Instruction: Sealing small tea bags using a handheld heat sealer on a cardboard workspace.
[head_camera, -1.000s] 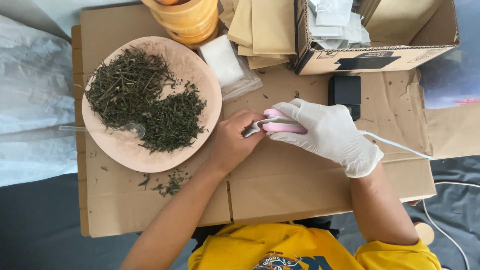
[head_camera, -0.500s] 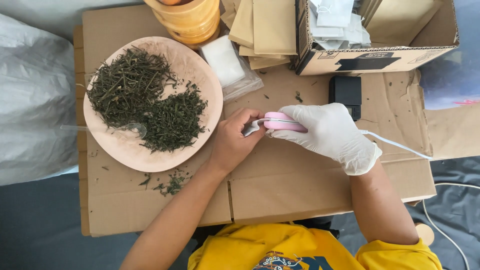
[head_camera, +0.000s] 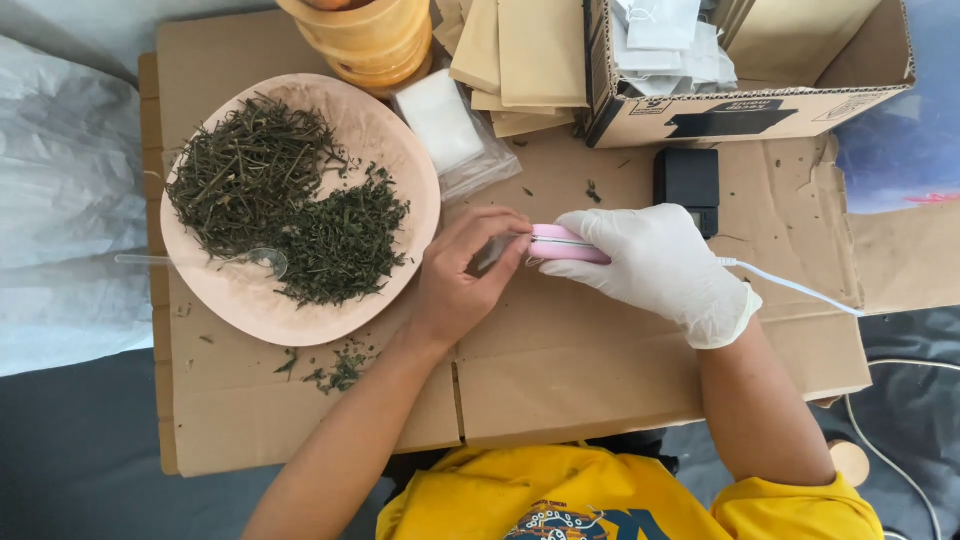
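Note:
My right hand (head_camera: 655, 268), in a white glove, grips a small pink corded tool (head_camera: 562, 244) over the flattened cardboard (head_camera: 560, 390). Its white cord (head_camera: 790, 287) trails off to the right. My bare left hand (head_camera: 468, 280) meets the tool's tip and pinches something small and grey there; what it is I cannot tell. To the left lies a pale pink plate (head_camera: 250, 310) heaped with dried green herbs (head_camera: 285, 205), with a clear plastic spoon (head_camera: 215, 260) resting in it.
A black box-shaped device (head_camera: 687, 180) sits just behind my right hand. At the back stand an open cardboard box (head_camera: 740, 110) of white packets, tan paper envelopes (head_camera: 520, 50), a clear bag of white sachets (head_camera: 450, 125) and a yellow wooden container (head_camera: 365, 35). Herb crumbs (head_camera: 335, 370) lie near the plate.
Both hands stay together at the pink tool; my left fingers have shifted slightly at its tip. Otherwise nothing has visibly moved.

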